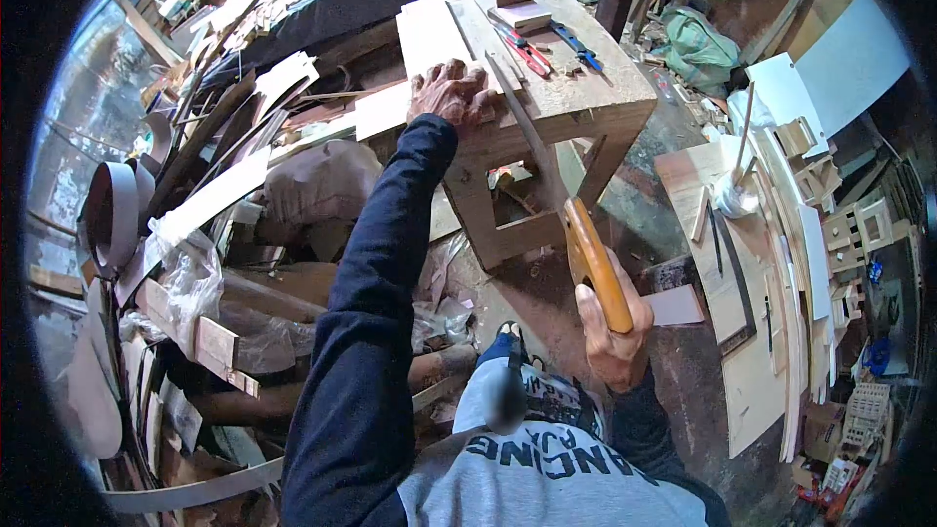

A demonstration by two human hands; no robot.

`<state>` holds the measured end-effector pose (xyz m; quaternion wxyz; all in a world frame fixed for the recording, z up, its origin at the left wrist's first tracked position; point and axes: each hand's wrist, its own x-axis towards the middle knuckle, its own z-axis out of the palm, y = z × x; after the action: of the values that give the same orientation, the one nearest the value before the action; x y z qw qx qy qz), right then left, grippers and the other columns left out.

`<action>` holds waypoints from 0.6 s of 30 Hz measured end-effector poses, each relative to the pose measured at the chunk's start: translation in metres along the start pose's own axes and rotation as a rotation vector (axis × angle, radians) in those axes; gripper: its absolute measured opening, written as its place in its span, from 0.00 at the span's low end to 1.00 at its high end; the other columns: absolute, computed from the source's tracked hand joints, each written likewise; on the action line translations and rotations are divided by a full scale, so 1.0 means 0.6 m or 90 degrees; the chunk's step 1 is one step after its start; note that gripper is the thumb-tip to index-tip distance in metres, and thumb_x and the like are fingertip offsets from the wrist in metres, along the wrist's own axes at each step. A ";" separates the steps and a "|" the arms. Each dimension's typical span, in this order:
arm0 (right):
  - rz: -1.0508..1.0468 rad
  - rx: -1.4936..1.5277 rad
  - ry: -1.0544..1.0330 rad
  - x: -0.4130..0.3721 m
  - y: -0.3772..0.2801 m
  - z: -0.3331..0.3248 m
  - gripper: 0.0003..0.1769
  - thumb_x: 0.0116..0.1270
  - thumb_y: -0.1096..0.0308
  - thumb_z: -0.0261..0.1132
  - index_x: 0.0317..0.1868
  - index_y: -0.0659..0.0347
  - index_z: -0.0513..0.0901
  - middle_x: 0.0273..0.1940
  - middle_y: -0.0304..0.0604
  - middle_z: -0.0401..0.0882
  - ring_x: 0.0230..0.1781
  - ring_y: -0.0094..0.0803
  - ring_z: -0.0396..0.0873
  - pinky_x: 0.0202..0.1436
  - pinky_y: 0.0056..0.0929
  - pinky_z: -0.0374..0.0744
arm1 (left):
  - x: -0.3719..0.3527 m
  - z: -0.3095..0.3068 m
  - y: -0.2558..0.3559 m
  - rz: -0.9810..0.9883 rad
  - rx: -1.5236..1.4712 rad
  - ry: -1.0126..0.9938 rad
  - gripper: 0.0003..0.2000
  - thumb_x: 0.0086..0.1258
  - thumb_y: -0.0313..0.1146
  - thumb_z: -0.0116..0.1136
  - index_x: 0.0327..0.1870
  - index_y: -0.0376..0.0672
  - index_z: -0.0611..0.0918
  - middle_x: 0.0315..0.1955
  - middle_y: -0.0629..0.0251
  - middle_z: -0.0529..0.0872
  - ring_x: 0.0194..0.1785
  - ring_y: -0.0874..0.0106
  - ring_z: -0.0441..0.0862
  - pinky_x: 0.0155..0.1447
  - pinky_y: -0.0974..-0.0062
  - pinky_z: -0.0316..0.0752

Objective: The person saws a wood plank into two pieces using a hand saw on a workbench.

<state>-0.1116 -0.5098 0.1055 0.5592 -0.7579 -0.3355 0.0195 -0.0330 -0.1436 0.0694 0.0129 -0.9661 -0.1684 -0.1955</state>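
My right hand (615,322) is wrapped round the orange-brown wooden handle of a handsaw (535,137). The saw's blade reaches up and left to the edge of a wooden work stand (605,98). My left hand (451,93) presses down on a pale board (427,39) lying on the stand's left side, left of the blade. On the stand's top are a red tool (525,51), a blue tool (578,47) and a small wooden block (520,15). Whether the blade's tip touches the board, I cannot tell.
Scrap wood and plastic bags (190,268) pile up on the left. Long plywood sheets (727,332) lie on the right, with a green sack (695,47) behind them. My feet are on the floor below the stand.
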 end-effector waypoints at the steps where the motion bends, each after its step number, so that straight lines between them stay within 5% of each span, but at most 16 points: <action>1: -0.002 -0.007 -0.002 -0.002 -0.003 -0.005 0.27 0.66 0.72 0.62 0.65 0.72 0.71 0.52 0.60 0.82 0.50 0.47 0.85 0.52 0.34 0.81 | 0.005 0.000 0.002 0.001 -0.005 0.003 0.23 0.72 0.58 0.50 0.61 0.59 0.81 0.62 0.65 0.74 0.67 0.58 0.67 0.68 0.54 0.62; 12: -0.015 -0.001 0.007 0.156 -0.015 0.037 0.18 0.69 0.67 0.60 0.57 0.63 0.77 0.33 0.58 0.81 0.33 0.48 0.85 0.36 0.39 0.80 | 0.042 0.014 -0.003 0.022 -0.022 0.008 0.19 0.72 0.53 0.50 0.56 0.55 0.82 0.55 0.61 0.77 0.62 0.56 0.71 0.66 0.54 0.64; 18: 0.027 0.052 -0.020 0.178 0.025 0.031 0.21 0.70 0.65 0.61 0.60 0.65 0.75 0.42 0.54 0.83 0.43 0.41 0.85 0.48 0.32 0.79 | 0.053 0.016 -0.001 -0.002 0.007 -0.010 0.21 0.72 0.54 0.49 0.58 0.57 0.81 0.57 0.61 0.77 0.63 0.56 0.70 0.68 0.54 0.64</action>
<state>-0.0293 -0.4399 0.1222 0.5836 -0.7410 -0.3271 0.0571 -0.0019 -0.1321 0.0728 0.0165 -0.9673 -0.1707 -0.1870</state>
